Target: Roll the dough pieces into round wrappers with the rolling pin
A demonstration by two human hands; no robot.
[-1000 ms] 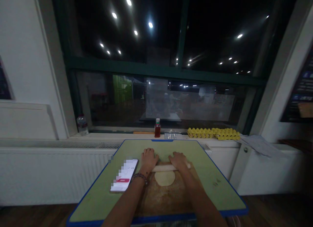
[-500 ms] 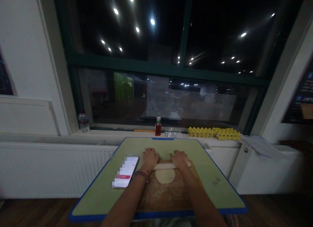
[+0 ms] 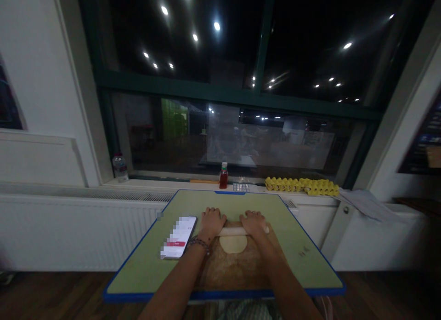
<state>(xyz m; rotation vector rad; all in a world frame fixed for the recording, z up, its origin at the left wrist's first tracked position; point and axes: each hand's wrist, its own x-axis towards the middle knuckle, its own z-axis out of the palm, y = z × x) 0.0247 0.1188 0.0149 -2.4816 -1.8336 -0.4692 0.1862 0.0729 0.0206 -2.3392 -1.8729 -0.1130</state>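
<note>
A pale rolling pin (image 3: 233, 231) lies crosswise over the far part of a flat round of dough (image 3: 234, 244), which rests on a brown wooden board (image 3: 237, 274). On the pin's left end sits my left hand (image 3: 212, 222), its fingers bent over the wood; a beaded bracelet circles that wrist. Toward the other end, my right hand (image 3: 254, 222) presses down in the same way, with the pin's tip showing just beyond it. The dough's far edge is hidden under the pin. Both palms are out of sight.
The board lies on a small green table (image 3: 148, 276) with a blue rim. Left of my hands is a phone (image 3: 181, 237) with a lit screen. Along the windowsill stand a red-liquid bottle (image 3: 223, 177), a clear bottle (image 3: 120, 168) and yellow egg cartons (image 3: 301, 185). Papers (image 3: 367, 205) lie at right.
The camera view has tilted a little, so the table sits slightly higher in the picture. Both hands stay on the rolling pin, with hardly any visible shift against the board.
</note>
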